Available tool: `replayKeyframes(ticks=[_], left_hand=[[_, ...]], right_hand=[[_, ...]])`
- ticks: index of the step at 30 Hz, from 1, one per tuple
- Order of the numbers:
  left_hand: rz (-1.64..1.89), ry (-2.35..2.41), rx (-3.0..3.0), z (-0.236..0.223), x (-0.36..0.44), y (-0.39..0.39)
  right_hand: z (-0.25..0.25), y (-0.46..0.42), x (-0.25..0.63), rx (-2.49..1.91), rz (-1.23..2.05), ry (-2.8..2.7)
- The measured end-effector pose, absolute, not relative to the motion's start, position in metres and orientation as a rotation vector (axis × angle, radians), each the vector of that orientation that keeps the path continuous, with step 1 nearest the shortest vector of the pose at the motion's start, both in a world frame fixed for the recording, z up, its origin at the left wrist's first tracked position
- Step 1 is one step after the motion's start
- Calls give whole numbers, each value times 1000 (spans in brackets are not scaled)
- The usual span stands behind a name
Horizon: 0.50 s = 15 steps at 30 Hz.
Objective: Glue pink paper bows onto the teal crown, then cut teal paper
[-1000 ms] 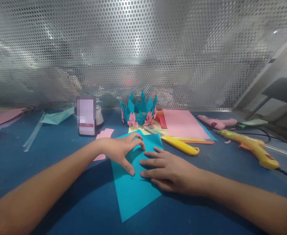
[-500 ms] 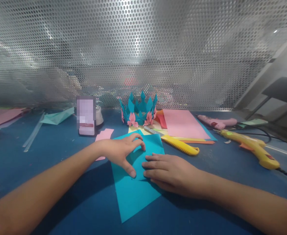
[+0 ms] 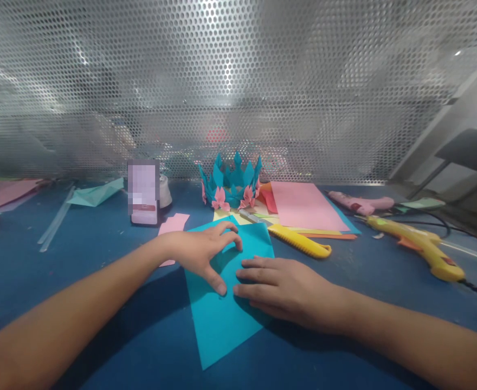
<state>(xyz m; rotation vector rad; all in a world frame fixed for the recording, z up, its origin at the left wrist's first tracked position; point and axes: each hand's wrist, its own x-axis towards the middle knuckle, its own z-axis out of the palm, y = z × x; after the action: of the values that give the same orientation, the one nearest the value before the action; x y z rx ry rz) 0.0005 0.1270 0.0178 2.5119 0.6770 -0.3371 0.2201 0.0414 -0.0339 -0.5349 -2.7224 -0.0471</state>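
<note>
A sheet of turquoise paper (image 3: pixel 226 325) lies on the blue table in front of me, one corner pointing toward me. My left hand (image 3: pixel 204 252) rests on its left part, fingers spread and bent, thumb down on the paper. On the right part, my right hand (image 3: pixel 285 287) lies palm down with its fingers stretched out flat. Neither hand grips anything. Small pink paper pieces (image 3: pixel 175 223) lie partly hidden beside my left wrist. Just beyond the sheet's right corner is a yellow utility knife (image 3: pixel 299 240).
A turquoise paper crown (image 3: pixel 232 184) with pink flowers stands at the back. Right of it lies a stack of coloured paper (image 3: pixel 307 206), then a pink glue gun (image 3: pixel 360 203) and a yellow glue gun (image 3: pixel 419 244). A phone (image 3: pixel 144 192) stands upright at left. Perforated metal (image 3: pixel 230 86) closes the back.
My right hand's fingers have shifted very slightly on the paper. My left hand and the sheet look the same.
</note>
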Motion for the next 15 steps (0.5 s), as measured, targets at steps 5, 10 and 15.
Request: replayKeyframes(ticks=[5, 10, 15], left_hand=[[-322, 678, 2524, 16, 0, 126], [-325, 698, 2511, 17, 1, 125], [-326, 700, 2512, 18, 2, 124]], right_hand=[[-35, 41, 219, -536, -76, -2743], [-35, 41, 217, -532, -84, -2709], [-34, 42, 216, -551, -83, -2693]])
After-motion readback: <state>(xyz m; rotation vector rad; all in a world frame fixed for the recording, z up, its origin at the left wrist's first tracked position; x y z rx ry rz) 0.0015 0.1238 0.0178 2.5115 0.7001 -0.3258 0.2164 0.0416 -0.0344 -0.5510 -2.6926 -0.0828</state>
